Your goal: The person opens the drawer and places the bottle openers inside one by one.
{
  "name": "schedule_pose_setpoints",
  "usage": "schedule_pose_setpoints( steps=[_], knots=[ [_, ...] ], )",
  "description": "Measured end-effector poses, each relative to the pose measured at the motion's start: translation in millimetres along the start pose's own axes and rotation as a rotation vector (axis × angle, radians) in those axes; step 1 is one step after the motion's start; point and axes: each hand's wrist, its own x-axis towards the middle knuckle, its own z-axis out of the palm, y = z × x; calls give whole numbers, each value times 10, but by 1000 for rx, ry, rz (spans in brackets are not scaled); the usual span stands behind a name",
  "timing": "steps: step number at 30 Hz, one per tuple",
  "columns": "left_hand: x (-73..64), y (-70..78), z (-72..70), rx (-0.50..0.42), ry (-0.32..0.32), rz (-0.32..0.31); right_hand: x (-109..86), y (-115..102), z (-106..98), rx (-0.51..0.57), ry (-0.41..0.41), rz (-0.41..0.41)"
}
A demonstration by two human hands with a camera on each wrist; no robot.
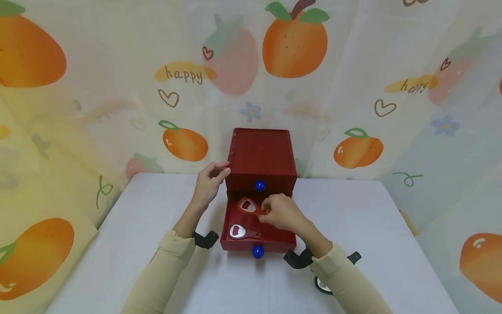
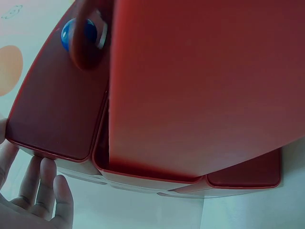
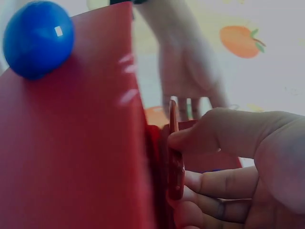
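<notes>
My right hand (image 1: 284, 212) pinches a red bottle opener (image 1: 257, 211) by its handle, over the open lower drawer (image 1: 225, 242) of a small red cabinet (image 1: 262, 152). In the right wrist view that opener (image 3: 176, 174) appears edge-on between thumb and fingers. A second red bottle opener (image 1: 251, 234) with a metal head lies inside the drawer near its front. My left hand (image 1: 207, 185) is at the cabinet's upper left side; its fingers (image 2: 45, 183) reach along that side in the left wrist view, holding nothing.
Blue round knobs mark the closed upper drawer (image 1: 241, 182) and the lower one. A black-rimmed object (image 1: 323, 286), partly hidden by my right sleeve, lies on the white table (image 1: 157, 205). Behind the cabinet hangs a fruit-print curtain (image 1: 298, 100).
</notes>
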Motion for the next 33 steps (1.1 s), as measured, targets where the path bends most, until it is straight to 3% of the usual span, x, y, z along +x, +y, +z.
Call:
schedule_pose_setpoints(
  steps=[9,19,28,33],
  knots=[
    [-20,-5,18,5,6,-8,112,-52,211,-125,14,-24],
    [-15,9,18,1,18,-5,181,-71,419,-275,-10,13],
    [-12,14,11,4,16,-13,213,-11,488,-322,10,21],
    [-14,7,15,0,14,-13,196,-7,447,-282,20,42]
  ],
)
